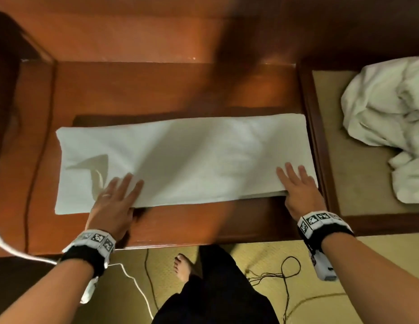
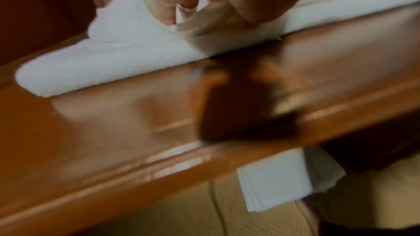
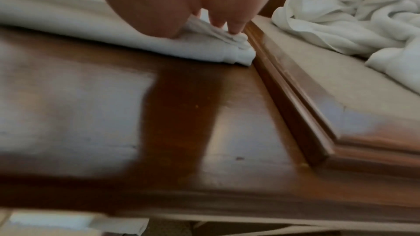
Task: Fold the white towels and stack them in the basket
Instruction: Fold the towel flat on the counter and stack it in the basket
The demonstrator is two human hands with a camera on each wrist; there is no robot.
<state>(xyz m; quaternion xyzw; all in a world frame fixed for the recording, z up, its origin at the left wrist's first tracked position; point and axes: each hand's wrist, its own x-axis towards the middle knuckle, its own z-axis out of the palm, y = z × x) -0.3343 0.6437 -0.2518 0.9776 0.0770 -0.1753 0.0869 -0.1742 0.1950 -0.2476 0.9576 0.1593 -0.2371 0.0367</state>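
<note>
A long white towel (image 1: 180, 157), folded lengthwise, lies flat across the wooden table (image 1: 204, 220). My left hand (image 1: 115, 197) lies on its near edge left of centre, fingers straight on top and the thumb tucked under the upper layer. In the left wrist view that towel (image 2: 118, 51) shows a flap lifted beside the thumb. My right hand (image 1: 297, 185) holds the near right corner the same way. The right wrist view shows its fingertips (image 3: 229, 28) on the fanned layers of the towel (image 3: 204, 49). No basket is in view.
A crumpled heap of white towels (image 1: 391, 127) (image 3: 354, 19) lies on a tan, wood-framed surface (image 1: 358, 183) right of the table. A dark cord (image 1: 33, 174) runs down the table's left side. Cables and my bare foot (image 1: 182, 267) are on the floor.
</note>
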